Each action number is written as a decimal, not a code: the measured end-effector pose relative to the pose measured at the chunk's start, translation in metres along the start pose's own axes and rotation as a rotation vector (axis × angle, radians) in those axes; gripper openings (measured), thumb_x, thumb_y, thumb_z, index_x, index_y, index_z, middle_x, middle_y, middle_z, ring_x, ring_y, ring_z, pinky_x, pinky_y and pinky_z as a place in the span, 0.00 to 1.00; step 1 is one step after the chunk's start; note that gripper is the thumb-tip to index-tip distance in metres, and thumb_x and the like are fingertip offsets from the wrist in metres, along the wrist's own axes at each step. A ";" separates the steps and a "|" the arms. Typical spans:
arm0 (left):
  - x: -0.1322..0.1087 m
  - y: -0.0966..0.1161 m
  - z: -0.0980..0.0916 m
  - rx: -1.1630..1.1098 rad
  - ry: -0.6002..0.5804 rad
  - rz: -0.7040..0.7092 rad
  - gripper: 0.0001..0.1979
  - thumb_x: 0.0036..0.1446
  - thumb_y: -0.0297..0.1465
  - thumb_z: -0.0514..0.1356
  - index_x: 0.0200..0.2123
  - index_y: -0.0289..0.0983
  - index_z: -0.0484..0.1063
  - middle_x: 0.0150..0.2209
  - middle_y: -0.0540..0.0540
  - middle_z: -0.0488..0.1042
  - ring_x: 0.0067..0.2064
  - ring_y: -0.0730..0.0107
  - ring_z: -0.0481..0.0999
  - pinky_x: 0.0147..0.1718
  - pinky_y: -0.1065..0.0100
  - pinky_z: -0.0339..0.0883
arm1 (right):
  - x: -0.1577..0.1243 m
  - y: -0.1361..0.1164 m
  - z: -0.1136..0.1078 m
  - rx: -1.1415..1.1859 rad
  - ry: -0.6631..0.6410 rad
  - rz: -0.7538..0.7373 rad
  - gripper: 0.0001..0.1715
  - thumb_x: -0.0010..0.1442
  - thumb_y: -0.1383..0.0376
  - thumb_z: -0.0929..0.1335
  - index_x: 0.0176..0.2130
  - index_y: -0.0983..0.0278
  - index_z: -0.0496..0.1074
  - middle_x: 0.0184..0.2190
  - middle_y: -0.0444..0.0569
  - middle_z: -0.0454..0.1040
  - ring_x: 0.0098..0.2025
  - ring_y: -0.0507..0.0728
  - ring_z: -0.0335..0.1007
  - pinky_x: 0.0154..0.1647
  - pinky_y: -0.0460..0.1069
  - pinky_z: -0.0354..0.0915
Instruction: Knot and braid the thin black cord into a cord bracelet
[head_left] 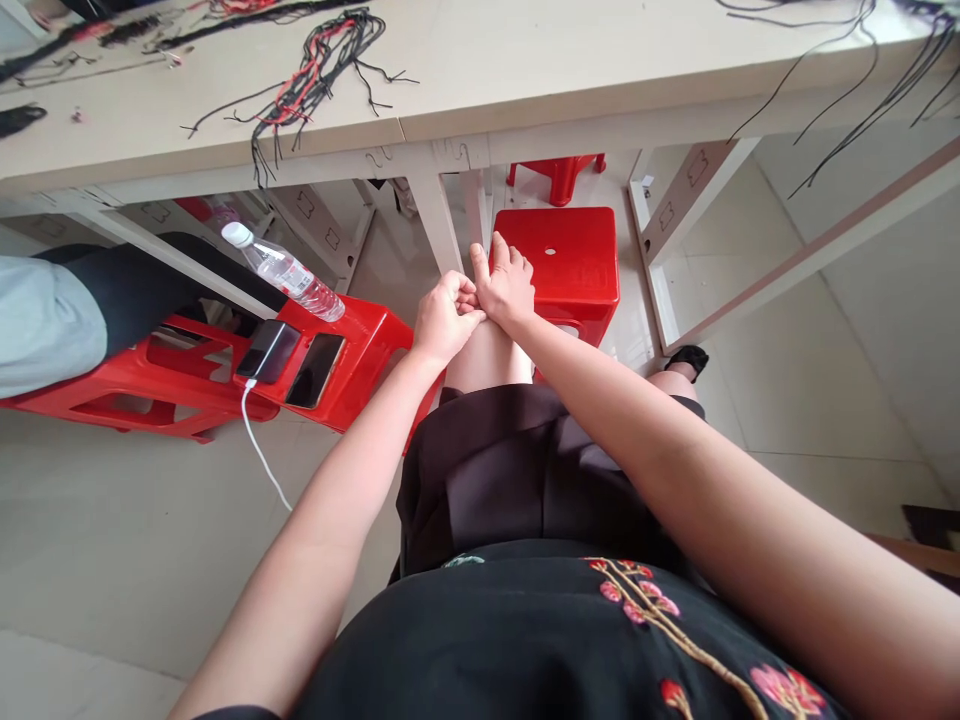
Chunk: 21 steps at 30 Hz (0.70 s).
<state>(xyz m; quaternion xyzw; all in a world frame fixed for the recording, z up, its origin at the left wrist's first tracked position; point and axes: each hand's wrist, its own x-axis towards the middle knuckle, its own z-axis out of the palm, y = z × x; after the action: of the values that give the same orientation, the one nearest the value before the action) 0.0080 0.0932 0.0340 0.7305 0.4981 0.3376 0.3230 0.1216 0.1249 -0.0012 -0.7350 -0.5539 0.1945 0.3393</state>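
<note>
Both hands meet over my bare knee (pixel 487 355), below the table edge. My left hand (pixel 444 318) is closed, its thumb and fingertips drawn together in a pinch beside the base of my right thumb. Whatever lies between those fingertips, if anything, is too small to make out. My right hand (pixel 508 287) rests on the knee with thumb and fingers stretched out and apart, and nothing visible in it. Beyond it stands a red plastic stool (pixel 555 255) with a small hole in its seat.
Black and red knotted cords (pixel 319 70) lie on the pale table (pixel 480 60), some hanging over its edge. At left, a red stool (pixel 360 350) carries a water bottle (pixel 289 275), a phone (pixel 316 370) and a dark device (pixel 266 350) with a white cable. Another person's sleeve (pixel 45 325) is beside it.
</note>
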 end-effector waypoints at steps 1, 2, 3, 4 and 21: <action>0.001 0.000 -0.001 0.019 -0.011 0.005 0.12 0.42 0.23 0.62 0.30 0.39 0.63 0.26 0.53 0.71 0.28 0.75 0.70 0.34 0.71 0.63 | 0.000 0.001 0.000 0.013 0.004 0.000 0.39 0.58 0.41 0.45 0.61 0.56 0.46 0.59 0.55 0.53 0.61 0.70 0.43 0.50 0.69 0.55; 0.002 0.000 -0.001 0.042 -0.023 0.013 0.11 0.42 0.23 0.61 0.30 0.40 0.64 0.25 0.53 0.71 0.28 0.74 0.70 0.34 0.70 0.62 | 0.000 0.001 0.001 0.027 0.007 -0.001 0.39 0.58 0.41 0.45 0.61 0.56 0.47 0.58 0.54 0.53 0.61 0.70 0.44 0.50 0.69 0.55; 0.004 0.001 -0.002 0.070 -0.032 0.024 0.11 0.43 0.23 0.60 0.31 0.40 0.64 0.24 0.54 0.71 0.28 0.73 0.69 0.34 0.70 0.62 | 0.001 0.002 0.001 0.039 0.007 0.001 0.39 0.58 0.41 0.45 0.61 0.55 0.47 0.58 0.54 0.54 0.61 0.70 0.44 0.50 0.70 0.55; 0.005 0.001 -0.003 0.097 -0.037 0.036 0.11 0.43 0.22 0.60 0.31 0.40 0.64 0.23 0.54 0.71 0.28 0.73 0.69 0.35 0.70 0.61 | 0.001 0.003 0.001 0.050 0.005 0.007 0.39 0.58 0.41 0.45 0.61 0.55 0.48 0.58 0.53 0.54 0.61 0.69 0.44 0.50 0.70 0.55; 0.002 0.000 -0.008 -0.553 0.036 -0.257 0.15 0.39 0.25 0.61 0.31 0.38 0.59 0.22 0.55 0.68 0.20 0.82 0.62 0.22 0.76 0.55 | -0.031 0.050 -0.008 0.805 -0.096 0.168 0.29 0.58 0.47 0.56 0.46 0.62 0.69 0.49 0.50 0.70 0.52 0.59 0.64 0.53 0.55 0.60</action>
<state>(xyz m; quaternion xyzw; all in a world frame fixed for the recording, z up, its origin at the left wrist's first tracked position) 0.0025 0.0964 0.0393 0.5396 0.4814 0.4294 0.5410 0.1516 0.0853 -0.0342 -0.5764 -0.3867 0.4569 0.5564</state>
